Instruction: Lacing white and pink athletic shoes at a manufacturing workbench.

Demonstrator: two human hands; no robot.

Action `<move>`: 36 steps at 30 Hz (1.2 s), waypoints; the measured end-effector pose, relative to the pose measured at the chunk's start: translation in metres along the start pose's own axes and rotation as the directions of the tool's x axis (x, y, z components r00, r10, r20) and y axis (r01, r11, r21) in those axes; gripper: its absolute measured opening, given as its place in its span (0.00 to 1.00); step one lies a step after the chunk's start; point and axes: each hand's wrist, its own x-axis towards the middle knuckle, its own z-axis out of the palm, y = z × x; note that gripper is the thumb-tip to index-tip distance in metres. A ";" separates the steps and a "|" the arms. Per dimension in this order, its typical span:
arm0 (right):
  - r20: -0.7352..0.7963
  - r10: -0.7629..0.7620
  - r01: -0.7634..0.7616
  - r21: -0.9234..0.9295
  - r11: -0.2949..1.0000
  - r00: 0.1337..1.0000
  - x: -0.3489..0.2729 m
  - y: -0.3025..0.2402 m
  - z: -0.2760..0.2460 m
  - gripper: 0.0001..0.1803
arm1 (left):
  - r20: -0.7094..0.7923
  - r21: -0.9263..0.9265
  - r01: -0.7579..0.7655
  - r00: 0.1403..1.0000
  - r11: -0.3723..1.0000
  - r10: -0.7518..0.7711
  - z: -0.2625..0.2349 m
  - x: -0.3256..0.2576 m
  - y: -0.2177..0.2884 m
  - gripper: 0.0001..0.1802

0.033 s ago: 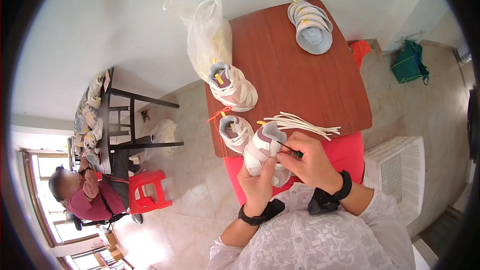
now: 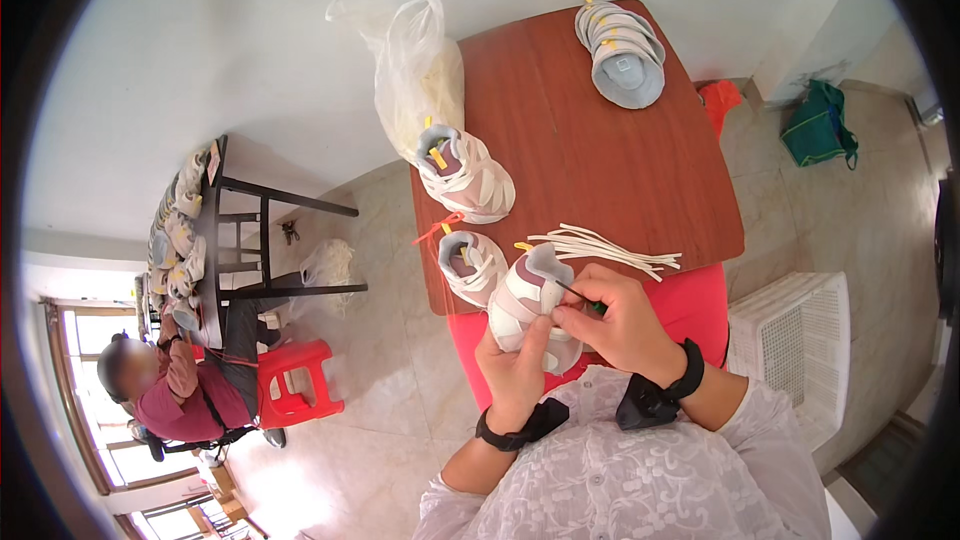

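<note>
Yellow tag upright on pink-white shoe beside clear plastic bag

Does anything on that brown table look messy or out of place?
Mostly no. Loose white laces lie scattered near the edge, and one small shoe hangs slightly over the table edge. Nothing looks spilled or broken.

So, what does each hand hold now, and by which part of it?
The left hand holds a small white and pink shoe from underneath, by its sole and side. The right hand pinches a thin dark tool at the shoe's opening.
</note>
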 end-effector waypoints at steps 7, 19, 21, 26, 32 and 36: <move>0.048 0.042 -0.042 -0.015 0.999 0.998 0.002 -0.001 -0.003 0.09 | 0.034 -0.008 -0.020 0.999 1.000 0.020 0.002 -0.002 -0.003 0.13; -0.188 -0.217 0.150 -0.318 0.936 0.958 -0.006 0.007 0.014 0.08 | 0.198 0.068 0.027 0.979 0.997 -0.040 -0.012 0.000 -0.009 0.14; -0.208 -0.417 0.290 -0.453 0.843 0.885 -0.006 0.009 0.016 0.09 | 0.186 -0.149 0.095 0.980 0.984 -0.067 -0.010 -0.002 -0.007 0.14; -0.053 -0.549 0.429 -0.562 0.707 0.834 -0.021 -0.006 0.015 0.10 | 0.271 -0.432 0.267 0.949 0.861 -0.158 -0.020 0.006 -0.003 0.15; 0.074 -0.645 0.587 -0.504 0.634 0.760 -0.041 -0.017 0.010 0.21 | 0.426 -0.252 -0.176 0.863 0.951 0.273 -0.062 0.014 -0.034 0.19; 0.059 -0.691 0.613 -0.522 0.594 0.720 -0.038 -0.016 0.008 0.19 | 0.194 -0.501 0.219 0.971 0.838 -0.137 -0.050 0.005 -0.025 0.29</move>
